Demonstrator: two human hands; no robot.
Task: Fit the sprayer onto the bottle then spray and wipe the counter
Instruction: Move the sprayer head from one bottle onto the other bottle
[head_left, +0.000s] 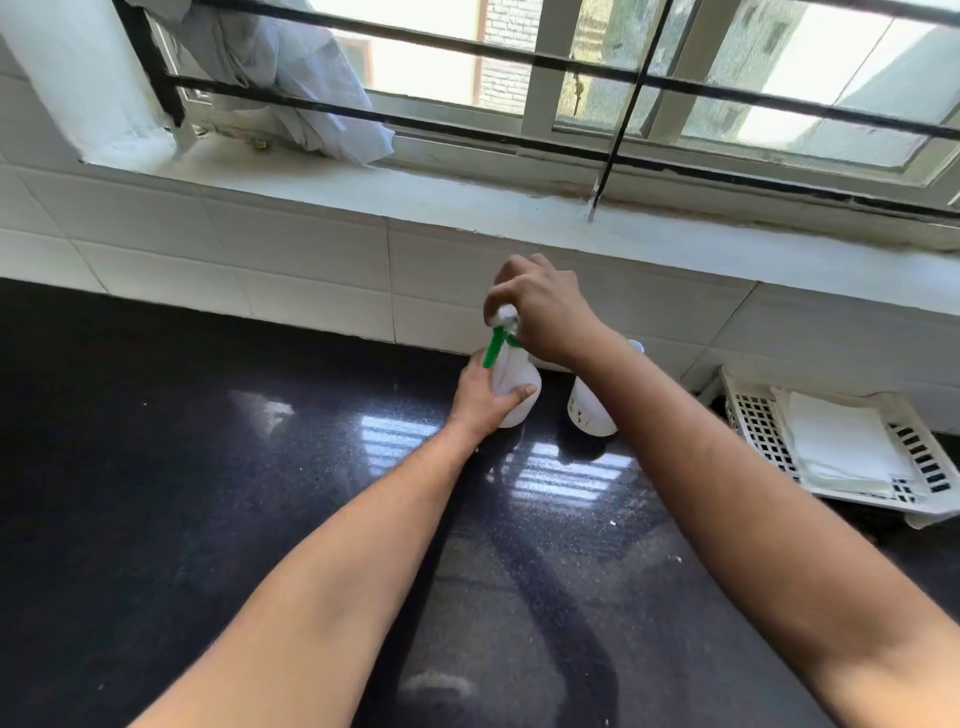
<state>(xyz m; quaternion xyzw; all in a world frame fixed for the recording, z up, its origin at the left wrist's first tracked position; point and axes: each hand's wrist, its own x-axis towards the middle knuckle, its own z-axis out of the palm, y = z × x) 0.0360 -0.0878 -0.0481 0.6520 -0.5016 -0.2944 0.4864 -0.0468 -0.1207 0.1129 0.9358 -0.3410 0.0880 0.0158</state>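
Observation:
A white plastic bottle (511, 382) stands upright on the black stone counter (208, 493), close to the tiled back wall. My left hand (480, 397) wraps around its body from the left. On top sits a white sprayer (505, 318) with a green trigger pointing down to the left. My right hand (545, 312) grips the sprayer head from above and from the right, hiding most of it and the bottle's neck.
A second white bottle (589, 413) stands just right of the first, partly behind my right forearm. A white perforated basket (743, 410) holding folded white cloths (841, 447) sits at the counter's right end. A window sill and barred window run along the back.

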